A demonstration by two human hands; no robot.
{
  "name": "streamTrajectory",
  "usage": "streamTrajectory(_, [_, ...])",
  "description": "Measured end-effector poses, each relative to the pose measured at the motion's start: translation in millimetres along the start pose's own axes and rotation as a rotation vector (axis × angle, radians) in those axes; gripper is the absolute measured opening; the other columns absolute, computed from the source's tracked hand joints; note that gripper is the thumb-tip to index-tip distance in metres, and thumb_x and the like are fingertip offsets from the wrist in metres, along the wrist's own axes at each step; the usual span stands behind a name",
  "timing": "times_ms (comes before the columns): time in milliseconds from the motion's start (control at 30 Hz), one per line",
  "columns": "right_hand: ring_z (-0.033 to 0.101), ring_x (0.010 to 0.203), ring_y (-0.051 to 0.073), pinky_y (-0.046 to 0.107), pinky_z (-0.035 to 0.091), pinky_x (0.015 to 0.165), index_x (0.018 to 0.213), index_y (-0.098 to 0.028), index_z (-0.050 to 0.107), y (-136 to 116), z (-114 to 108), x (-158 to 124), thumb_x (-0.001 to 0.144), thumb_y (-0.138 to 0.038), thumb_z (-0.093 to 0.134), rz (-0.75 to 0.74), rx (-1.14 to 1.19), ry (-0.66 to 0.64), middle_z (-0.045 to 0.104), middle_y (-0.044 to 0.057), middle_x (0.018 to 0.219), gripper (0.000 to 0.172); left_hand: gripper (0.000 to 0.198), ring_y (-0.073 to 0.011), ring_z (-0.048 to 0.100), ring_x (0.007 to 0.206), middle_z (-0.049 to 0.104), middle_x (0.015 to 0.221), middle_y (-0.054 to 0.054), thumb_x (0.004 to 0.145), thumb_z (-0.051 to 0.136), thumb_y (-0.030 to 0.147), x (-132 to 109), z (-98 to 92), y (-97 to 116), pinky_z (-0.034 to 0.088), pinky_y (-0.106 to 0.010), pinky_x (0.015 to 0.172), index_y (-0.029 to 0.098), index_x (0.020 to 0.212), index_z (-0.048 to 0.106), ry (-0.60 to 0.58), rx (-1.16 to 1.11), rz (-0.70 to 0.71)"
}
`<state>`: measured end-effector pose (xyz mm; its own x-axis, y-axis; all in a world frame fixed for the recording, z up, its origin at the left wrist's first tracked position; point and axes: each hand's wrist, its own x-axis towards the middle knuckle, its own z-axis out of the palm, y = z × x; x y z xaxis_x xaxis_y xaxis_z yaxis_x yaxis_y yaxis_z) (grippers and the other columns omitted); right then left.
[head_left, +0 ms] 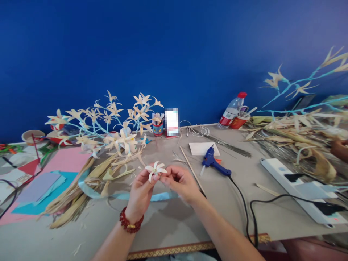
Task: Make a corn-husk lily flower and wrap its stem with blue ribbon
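A small white husk flower (155, 169) with pointed petals is held up over the middle of the table. My left hand (143, 188) pinches it from below, fingers closed at its base. From the other side my right hand (181, 181) meets it, thumb and fingers closed at the petals' right edge. The flower's stem end is hidden by my fingers. Beneath my wrists a light blue ribbon (160, 197) runs across the table. Just right of my right hand lie a thin stick (190, 163) and a blue glue gun (214, 162).
Finished flower branches (108, 123) stand at the left behind dried husks (70, 192) and coloured paper (43, 188). A power strip (299, 192) with black cords lies right, near husk piles (307, 145) and another person's hand (339, 148). A bottle (231, 112) and phone (172, 122) stand behind.
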<state>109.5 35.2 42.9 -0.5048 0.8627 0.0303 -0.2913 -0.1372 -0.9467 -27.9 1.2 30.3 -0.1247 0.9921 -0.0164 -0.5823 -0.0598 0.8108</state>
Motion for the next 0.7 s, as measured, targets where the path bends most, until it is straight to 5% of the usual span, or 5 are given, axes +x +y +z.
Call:
streamTrajectory(167, [0.028,0.049,0.008,0.022,0.019,0.045,0.066,-0.018,0.052,0,3,-2,0.076,-0.041,0.067,-0.107,-0.204,0.087,0.036,-0.007,0.053,0.029,0.015,-0.0123,0.059,0.080,0.066,0.080,0.000,0.071,0.076,0.018,-1,-2.0,-3,0.046,-0.022,0.076,0.021,0.085,0.071,0.071,0.083,0.043])
streamTrajectory(333, [0.033,0.052,0.008,0.021,0.023,0.048,0.069,-0.017,0.056,-1,-2,1,0.073,-0.042,0.070,-0.029,-0.085,-0.007,0.045,-0.005,0.059,0.029,0.016,-0.0153,0.058,0.086,0.064,0.084,-0.002,0.071,0.076,0.021,1,-7.1,-4,0.044,-0.026,0.084,0.020,0.087,0.072,0.089,0.179,0.130])
streamTrajectory(700, [0.033,0.041,0.004,0.018,0.023,0.038,0.068,-0.015,0.060,2,-7,5,0.069,-0.040,0.078,0.132,0.176,-0.170,0.047,-0.007,0.052,0.030,0.008,-0.0190,0.056,0.088,0.059,0.091,-0.006,0.080,0.066,0.024,-2,3.6,12,0.047,-0.030,0.079,0.017,0.084,0.069,-0.192,0.069,0.002])
